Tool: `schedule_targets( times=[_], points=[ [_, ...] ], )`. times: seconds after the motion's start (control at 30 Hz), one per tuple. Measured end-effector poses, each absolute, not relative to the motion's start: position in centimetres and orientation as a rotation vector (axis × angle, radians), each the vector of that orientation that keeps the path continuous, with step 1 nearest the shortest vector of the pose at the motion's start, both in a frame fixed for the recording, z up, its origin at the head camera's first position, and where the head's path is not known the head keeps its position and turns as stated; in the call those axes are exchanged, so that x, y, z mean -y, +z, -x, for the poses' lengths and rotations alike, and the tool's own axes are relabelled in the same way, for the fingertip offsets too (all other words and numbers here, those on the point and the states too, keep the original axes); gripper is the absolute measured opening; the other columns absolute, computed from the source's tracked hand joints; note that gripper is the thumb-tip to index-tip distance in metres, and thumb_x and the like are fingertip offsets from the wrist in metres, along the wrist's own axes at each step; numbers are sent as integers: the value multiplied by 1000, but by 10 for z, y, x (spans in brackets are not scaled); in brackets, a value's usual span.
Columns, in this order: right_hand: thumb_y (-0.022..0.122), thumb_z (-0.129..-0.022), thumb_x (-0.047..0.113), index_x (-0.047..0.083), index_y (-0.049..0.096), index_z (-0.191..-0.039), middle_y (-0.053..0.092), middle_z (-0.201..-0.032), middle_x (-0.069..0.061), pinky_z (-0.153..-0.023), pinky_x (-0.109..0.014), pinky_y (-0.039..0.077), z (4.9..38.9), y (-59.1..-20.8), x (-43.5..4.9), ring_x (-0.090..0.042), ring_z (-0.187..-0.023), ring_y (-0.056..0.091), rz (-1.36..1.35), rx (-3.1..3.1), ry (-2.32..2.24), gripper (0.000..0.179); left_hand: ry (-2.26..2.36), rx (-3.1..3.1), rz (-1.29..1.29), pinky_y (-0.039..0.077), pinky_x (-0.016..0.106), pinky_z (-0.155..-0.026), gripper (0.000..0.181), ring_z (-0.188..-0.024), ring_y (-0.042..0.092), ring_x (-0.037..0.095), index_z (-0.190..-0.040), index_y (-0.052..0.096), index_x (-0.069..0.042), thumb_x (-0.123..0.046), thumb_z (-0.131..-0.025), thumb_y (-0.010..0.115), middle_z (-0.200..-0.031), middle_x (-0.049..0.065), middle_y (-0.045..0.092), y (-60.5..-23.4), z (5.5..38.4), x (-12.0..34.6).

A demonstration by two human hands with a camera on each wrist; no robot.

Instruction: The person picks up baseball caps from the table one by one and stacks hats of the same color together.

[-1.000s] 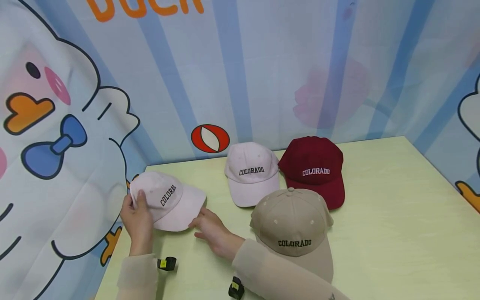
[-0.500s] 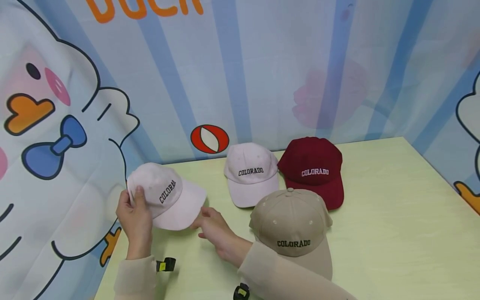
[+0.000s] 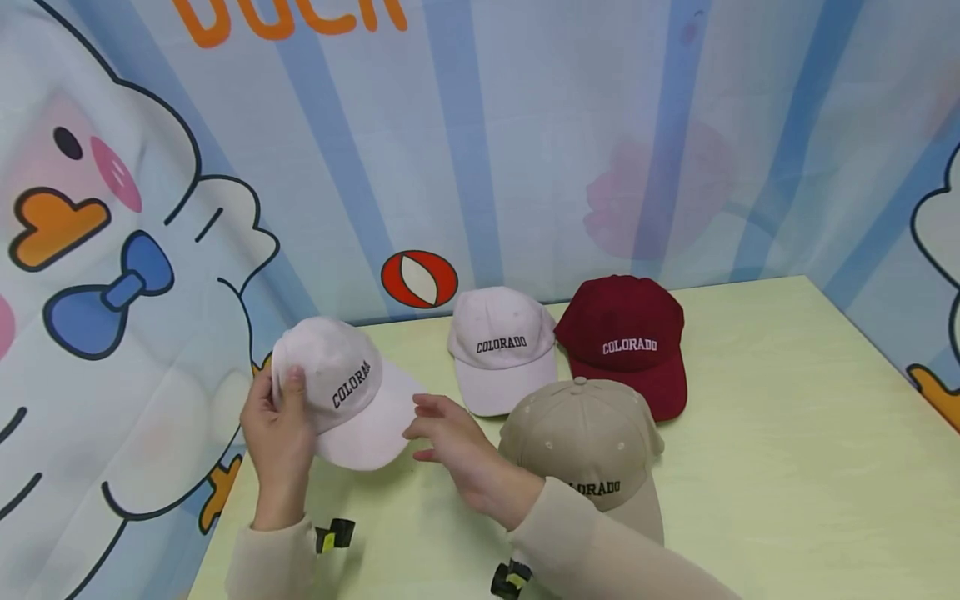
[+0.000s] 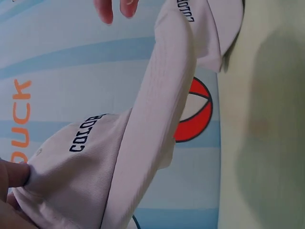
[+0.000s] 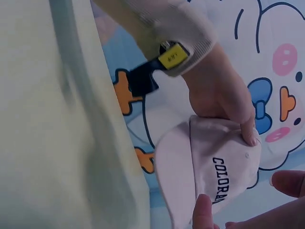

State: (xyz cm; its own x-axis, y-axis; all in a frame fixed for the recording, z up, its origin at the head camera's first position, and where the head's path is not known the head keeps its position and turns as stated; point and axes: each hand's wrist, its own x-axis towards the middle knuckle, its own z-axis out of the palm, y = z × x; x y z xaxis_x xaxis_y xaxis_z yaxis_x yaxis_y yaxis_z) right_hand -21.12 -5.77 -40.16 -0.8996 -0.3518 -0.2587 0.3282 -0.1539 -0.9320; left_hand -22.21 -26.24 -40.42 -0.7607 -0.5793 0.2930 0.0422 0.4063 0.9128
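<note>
My left hand [image 3: 281, 446] grips a pale pink baseball cap [image 3: 337, 358] by its side edge, thumb on the outside of the crown. Lettering runs slanted across the cap's front, and its brim points right and down. The left wrist view shows the brim [image 4: 155, 119] edge-on, raised above the table. Beside the brim, my right hand [image 3: 472, 454] has its fingers loosely spread and holds nothing. In the left wrist view those fingertips [image 4: 127, 8] appear apart from the brim. My right forearm passes in front of a beige cap [image 3: 581, 429], hiding part of its lettering and brim.
Another pale pink cap [image 3: 506, 387] and a maroon cap [image 3: 630, 308] sit side by side at the back of the pale yellow table [image 3: 780, 450], behind the beige cap. A printed cloth backdrop [image 3: 540, 150] rises behind the table. Each wrist carries a small black camera.
The held cap has risen off the table and shifted slightly right with my left hand. My right hand has let go of the brim, and its fingers have spread as it moved right.
</note>
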Motion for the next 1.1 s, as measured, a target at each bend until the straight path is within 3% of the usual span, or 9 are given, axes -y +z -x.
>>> schedule_targets(
  times=[0.17, 0.27, 0.5, 0.67, 0.83, 1.1],
  points=[
    [60, -101, 22, 8, 49, -151, 48, -154, -14, -110, -45, 48, 218, -388, 46, -33, -131, 57, 101, -1776, -2055, 54, -1373, 2129, -389, 53, 11, -77, 45, -97, 62, 11, -134, 62, -11, -45, -106, 53, -115, 3, 65, -394, 215, 252],
    [57, -104, 30, 10, 46, -154, 48, -156, -13, -118, -49, 40, 223, -383, 39, -34, -140, 51, 179, -1822, -2023, 55, -1376, 2156, -345, 51, 9, -75, 43, -96, 63, 11, -130, 64, -9, -43, -106, 56, -113, 2, 66, -386, 211, 246],
    [57, -105, 37, 17, 40, -159, 35, -166, -5, -126, -57, 24, 230, -375, 29, -28, -157, 28, 327, -1985, -1920, 60, -1458, 2195, -211, 53, 16, -76, 33, -92, 64, 11, -120, 69, -6, -34, -104, 63, -100, -9, 67, -371, 201, 233],
    [55, -106, 36, 19, 37, -161, 32, -168, -2, -129, -51, 22, 236, -374, 25, -25, -159, 24, 408, -2102, -1863, 60, -1556, 2255, -124, 56, 22, -75, 30, -89, 66, 14, -118, 68, -5, -31, -104, 64, -98, -5, 67, -369, 196, 224],
    [52, -107, 40, 23, 34, -163, 28, -171, 0, -129, -54, 19, 240, -375, 20, -25, -160, 22, 441, -2185, -1789, 61, -1608, 2300, -66, 57, 25, -75, 27, -90, 66, 16, -117, 68, -6, -30, -104, 64, -101, 2, 67, -369, 193, 220],
    [52, -108, 38, 24, 31, -164, 27, -172, 1, -130, -50, 17, 245, -369, 9, -21, -161, 19, 426, -2137, -1786, 61, -1656, 2346, -5, 57, 25, -79, 27, -92, 66, 16, -118, 67, -6, -30, -104, 63, -104, 1, 67, -365, 189, 216]
  ],
)
